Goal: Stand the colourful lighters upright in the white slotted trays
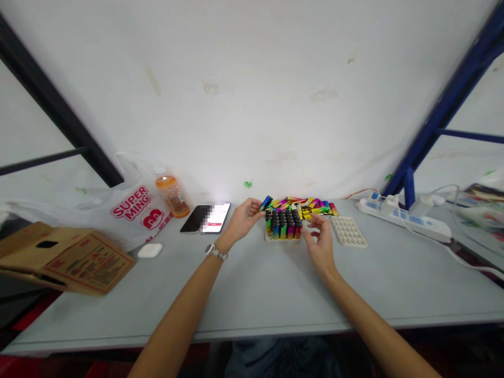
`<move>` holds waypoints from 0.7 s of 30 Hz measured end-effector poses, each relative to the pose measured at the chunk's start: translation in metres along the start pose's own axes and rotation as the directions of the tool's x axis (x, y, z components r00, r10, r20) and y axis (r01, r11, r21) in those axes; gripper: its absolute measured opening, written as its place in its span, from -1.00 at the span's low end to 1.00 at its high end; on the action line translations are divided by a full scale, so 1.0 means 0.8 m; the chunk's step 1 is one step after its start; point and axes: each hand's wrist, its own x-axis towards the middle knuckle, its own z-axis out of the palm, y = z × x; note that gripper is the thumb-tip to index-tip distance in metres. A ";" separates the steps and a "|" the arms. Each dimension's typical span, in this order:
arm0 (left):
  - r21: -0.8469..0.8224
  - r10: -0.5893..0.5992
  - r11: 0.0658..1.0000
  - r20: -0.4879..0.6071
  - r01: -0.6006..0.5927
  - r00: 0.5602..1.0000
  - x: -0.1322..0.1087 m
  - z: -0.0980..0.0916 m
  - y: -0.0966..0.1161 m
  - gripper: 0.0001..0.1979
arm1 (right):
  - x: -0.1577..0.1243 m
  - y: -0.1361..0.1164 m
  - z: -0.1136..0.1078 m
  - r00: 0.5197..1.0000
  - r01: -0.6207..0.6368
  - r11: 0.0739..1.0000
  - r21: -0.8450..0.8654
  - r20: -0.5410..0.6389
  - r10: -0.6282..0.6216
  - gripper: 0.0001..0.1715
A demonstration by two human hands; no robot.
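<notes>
My left hand (249, 214) pinches a shiny blue lighter (266, 202) with a dark end, holding it tilted just above the back left corner of the lighter block. Below it, rows of lighters (282, 227) in rainbow metallic colours stand upright, black tops up, packed in a pale tray (284, 240). Close by the block's right side is my right hand (319, 240), its thumb and fingers apart, with nothing visible between them. Behind the block lies a loose pile of shiny coloured lighters or sleeves (311, 205); I cannot tell which. An off-white tray with round hollows (349, 231) lies to the right.
Left on the grey table (252, 294) are a tablet or phone (200, 218), an orange drink bottle (173, 197), a white plastic bag (134, 215), a white case (150, 250) and a cardboard box (79, 262). A power strip (405, 216) with cables lies right.
</notes>
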 end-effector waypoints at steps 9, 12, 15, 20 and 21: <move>-0.509 -0.066 0.850 0.157 0.138 0.985 -0.096 0.064 0.009 -0.61 | -0.038 -0.060 0.045 0.937 0.159 0.987 0.006 0.314 -0.153 -0.69; -0.406 -0.057 0.906 0.154 0.116 0.986 -0.097 0.062 0.008 -0.66 | -0.036 -0.057 0.053 0.943 0.123 0.991 0.054 0.303 -0.133 -0.71; -0.199 -0.033 0.979 0.084 0.049 0.996 -0.093 0.052 0.008 -0.76 | -0.036 -0.051 0.053 0.960 0.014 0.989 0.146 0.273 -0.053 -0.71; -0.169 0.017 0.986 0.000 -0.017 1.000 -0.091 0.049 0.010 -0.83 | -0.040 -0.044 0.055 0.864 -0.387 0.861 0.330 0.456 0.214 -0.60; -0.186 0.027 0.982 0.000 -0.027 1.000 -0.092 0.051 0.012 -0.84 | -0.039 -0.042 0.056 0.823 -0.475 0.809 0.347 0.500 0.269 -0.56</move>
